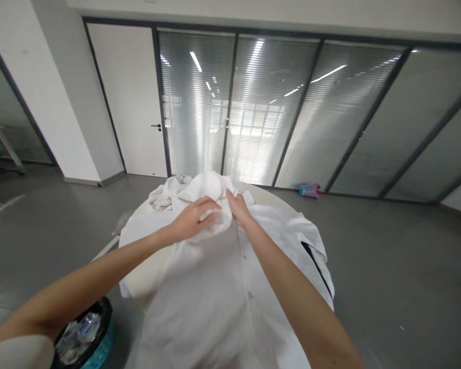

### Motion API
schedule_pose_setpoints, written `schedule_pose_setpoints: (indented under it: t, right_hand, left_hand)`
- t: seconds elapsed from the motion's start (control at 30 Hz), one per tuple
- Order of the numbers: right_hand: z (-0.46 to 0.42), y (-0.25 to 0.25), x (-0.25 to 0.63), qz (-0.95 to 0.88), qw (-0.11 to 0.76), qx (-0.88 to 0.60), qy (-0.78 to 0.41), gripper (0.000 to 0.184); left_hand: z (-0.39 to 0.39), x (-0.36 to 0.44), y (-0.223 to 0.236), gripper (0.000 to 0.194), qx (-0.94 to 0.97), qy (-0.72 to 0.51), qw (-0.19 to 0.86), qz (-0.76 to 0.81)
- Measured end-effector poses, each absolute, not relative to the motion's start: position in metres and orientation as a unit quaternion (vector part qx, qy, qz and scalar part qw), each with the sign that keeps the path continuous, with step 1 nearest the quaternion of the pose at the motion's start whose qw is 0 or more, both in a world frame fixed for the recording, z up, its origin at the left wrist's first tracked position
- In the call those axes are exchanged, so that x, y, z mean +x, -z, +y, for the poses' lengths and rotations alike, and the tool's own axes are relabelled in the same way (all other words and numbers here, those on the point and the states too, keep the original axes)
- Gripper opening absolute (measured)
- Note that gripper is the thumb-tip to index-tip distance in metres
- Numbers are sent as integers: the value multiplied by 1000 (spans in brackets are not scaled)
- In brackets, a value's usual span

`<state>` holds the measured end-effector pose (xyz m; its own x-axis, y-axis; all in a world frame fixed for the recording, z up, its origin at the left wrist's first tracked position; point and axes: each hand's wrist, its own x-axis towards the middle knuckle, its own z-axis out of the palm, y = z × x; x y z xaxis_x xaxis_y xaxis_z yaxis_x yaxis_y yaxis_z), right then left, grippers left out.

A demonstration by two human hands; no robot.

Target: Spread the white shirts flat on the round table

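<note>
A white button-front shirt [211, 287] is spread over a round, pale table [153, 269], its lower part hanging toward me. My right hand [238, 207] pinches the cloth near the collar, at the top of the row of buttons. My left hand [195, 218] rests over the collar area just left of it, touching the fabric with thumb and fingers apart. Bunched white cloth [165, 197] lies at the table's far left side; whether it belongs to the same shirt I cannot tell. The cloth beneath my palms is hidden.
Below my left arm stands a bin [107, 338] with a black liner and clear plastic inside. A blue and pink item [310, 190] lies on the floor by the glass partition [253, 113]. A dark strip [315, 264] shows at the table's right side.
</note>
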<state>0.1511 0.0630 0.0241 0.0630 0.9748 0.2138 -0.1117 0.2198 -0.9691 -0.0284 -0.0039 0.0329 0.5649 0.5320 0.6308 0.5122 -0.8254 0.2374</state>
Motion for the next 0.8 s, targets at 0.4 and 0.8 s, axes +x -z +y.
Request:
schedule_pose_setpoints:
  t: [0.4,0.8]
  right_hand:
    - [-50,24,272,-482,580,-574,-319,49]
    - [-101,14,304,-648,472,-597,-1,39]
  left_hand:
    - [68,-83,19,78,754,-179,-61,629]
    - [132,-68,20,69,770,-154,-56,617]
